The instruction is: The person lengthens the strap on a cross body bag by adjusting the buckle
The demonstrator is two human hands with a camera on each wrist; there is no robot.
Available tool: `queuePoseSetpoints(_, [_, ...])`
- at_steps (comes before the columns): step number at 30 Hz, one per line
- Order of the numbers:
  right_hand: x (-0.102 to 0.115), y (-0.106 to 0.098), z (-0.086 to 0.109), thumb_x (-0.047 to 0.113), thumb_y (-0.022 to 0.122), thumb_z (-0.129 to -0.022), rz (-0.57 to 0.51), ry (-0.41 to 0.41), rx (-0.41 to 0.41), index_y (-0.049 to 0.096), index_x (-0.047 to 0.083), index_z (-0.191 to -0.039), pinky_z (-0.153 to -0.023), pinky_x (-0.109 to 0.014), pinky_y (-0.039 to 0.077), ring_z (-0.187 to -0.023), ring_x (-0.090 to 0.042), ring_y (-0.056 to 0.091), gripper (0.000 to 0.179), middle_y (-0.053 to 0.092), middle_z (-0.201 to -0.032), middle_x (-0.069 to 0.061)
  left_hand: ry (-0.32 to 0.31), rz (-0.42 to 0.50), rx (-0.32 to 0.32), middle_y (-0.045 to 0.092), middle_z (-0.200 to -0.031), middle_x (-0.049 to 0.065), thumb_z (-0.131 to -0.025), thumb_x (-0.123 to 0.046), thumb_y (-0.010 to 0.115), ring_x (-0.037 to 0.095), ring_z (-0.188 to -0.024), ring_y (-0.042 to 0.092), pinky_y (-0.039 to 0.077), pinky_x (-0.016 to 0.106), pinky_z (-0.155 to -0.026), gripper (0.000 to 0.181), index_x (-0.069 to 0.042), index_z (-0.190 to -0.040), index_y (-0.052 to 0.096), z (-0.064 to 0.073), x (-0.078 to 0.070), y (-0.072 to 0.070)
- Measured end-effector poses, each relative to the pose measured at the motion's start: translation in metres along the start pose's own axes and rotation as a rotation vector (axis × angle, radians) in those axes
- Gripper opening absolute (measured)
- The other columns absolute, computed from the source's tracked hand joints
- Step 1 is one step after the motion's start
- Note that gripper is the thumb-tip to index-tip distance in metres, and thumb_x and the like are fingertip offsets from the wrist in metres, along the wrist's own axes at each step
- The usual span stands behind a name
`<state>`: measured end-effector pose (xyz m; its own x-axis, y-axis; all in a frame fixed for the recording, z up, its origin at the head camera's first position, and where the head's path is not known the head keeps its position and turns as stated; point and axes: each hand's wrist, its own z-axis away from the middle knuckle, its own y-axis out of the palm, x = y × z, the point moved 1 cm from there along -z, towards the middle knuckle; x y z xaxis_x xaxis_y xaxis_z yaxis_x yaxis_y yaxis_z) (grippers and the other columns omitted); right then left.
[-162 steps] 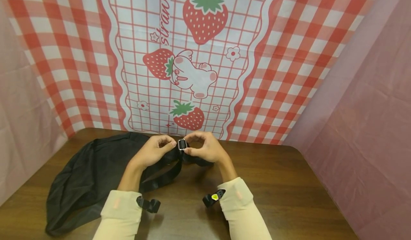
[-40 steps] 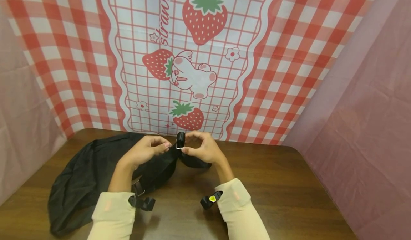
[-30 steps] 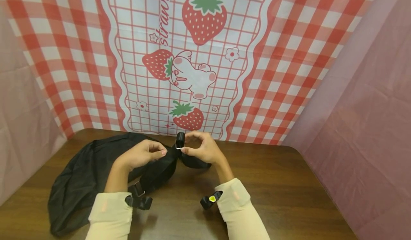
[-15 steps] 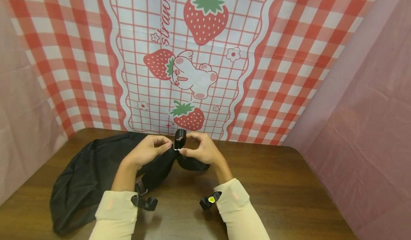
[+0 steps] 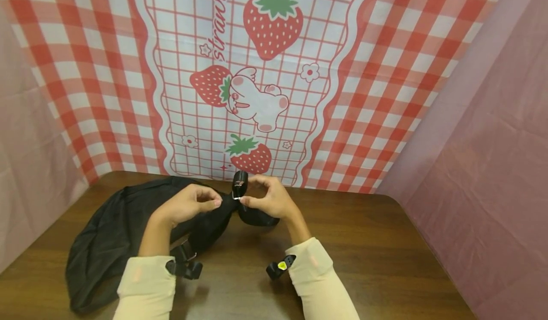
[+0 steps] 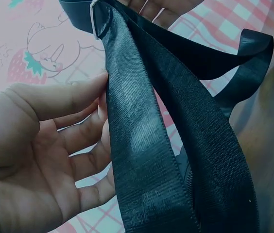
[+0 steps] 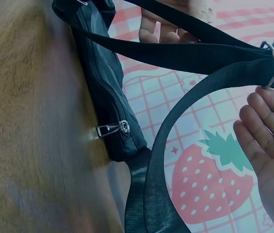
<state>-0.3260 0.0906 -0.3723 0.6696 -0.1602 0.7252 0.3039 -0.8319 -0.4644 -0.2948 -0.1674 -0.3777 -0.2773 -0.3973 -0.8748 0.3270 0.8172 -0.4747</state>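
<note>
A black bag (image 5: pixel 115 234) lies on the left of the table, its webbing strap (image 6: pixel 142 136) raised in front of it. My left hand (image 5: pixel 188 206) pinches the strap's edge between thumb and fingers, just left of a silver slider buckle (image 5: pixel 236 198). At that buckle, my right hand (image 5: pixel 274 198) grips the metal frame and webbing with thumb and fingertips. A short loop of strap (image 5: pixel 240 179) stands up above the frame. Close to the left wrist hangs another metal buckle (image 5: pixel 191 249). The right wrist view shows the bag's zip pull (image 7: pixel 110 130).
The brown wooden table (image 5: pixel 376 263) extends right and forward of the hands. A red-and-white strawberry cloth (image 5: pixel 274 96) hangs behind it, with pink cloth (image 5: pixel 484 168) along the sides. Black wrist-camera mounts (image 5: pixel 280 266) stick out from both cuffs.
Since the oldest frame, a strap loop has risen above the buckle and the second buckle has come into view. In the last half second my left hand slid left; the right barely moved.
</note>
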Motion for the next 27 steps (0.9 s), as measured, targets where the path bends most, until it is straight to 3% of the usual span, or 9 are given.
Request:
queuePoseSetpoints(6, [-0.001, -0.001, 0.001, 0.007, 0.083, -0.083, -0.012, 0.003, 0.002, 0.072, -0.001, -0.114, -0.088, -0.041, 0.056, -0.097, -0.028, 0.069, 0.034, 0.073, -0.101, -0.011, 0.060, 0.001, 0.006, 0.069, -0.101, 0.007, -0.102, -0.016, 0.064, 0.020, -0.097, 0.060, 0.052, 0.042, -0.090, 0.018, 0.000, -0.107, 0.071, -0.002, -0.001, 0.003])
queuePoseSetpoints(14, [-0.003, 0.007, -0.002, 0.002, 0.081, -0.084, -0.073, -0.034, 0.057, 0.074, -0.001, -0.113, -0.089, -0.039, 0.057, -0.098, -0.020, 0.070, 0.030, 0.075, -0.105, -0.010, 0.079, 0.071, -0.027, 0.061, -0.092, 0.007, -0.105, -0.013, 0.059, 0.022, -0.087, 0.053, 0.046, 0.037, -0.080, 0.016, 0.001, -0.104, 0.067, -0.008, -0.006, 0.011])
queuePoseSetpoints(22, [0.000, 0.005, 0.000, 0.006, 0.084, -0.082, -0.003, -0.002, 0.026, 0.073, 0.000, -0.113, -0.087, -0.037, 0.056, -0.095, -0.021, 0.069, 0.033, 0.074, -0.099, -0.009, 0.002, 0.078, -0.058, 0.064, -0.092, 0.006, -0.104, -0.019, 0.062, 0.022, -0.088, 0.057, 0.051, 0.039, -0.083, 0.020, -0.002, -0.109, 0.072, -0.008, -0.006, 0.008])
queuePoseSetpoints(27, [-0.001, 0.003, 0.000, 0.006, 0.083, -0.083, 0.011, 0.015, 0.019, 0.072, -0.002, -0.116, -0.090, -0.041, 0.055, -0.098, -0.030, 0.068, 0.036, 0.073, -0.102, -0.014, -0.028, 0.037, -0.024, 0.069, -0.103, 0.008, -0.103, -0.022, 0.065, 0.024, -0.098, 0.062, 0.053, 0.044, -0.089, 0.022, -0.003, -0.112, 0.073, -0.003, -0.001, 0.002])
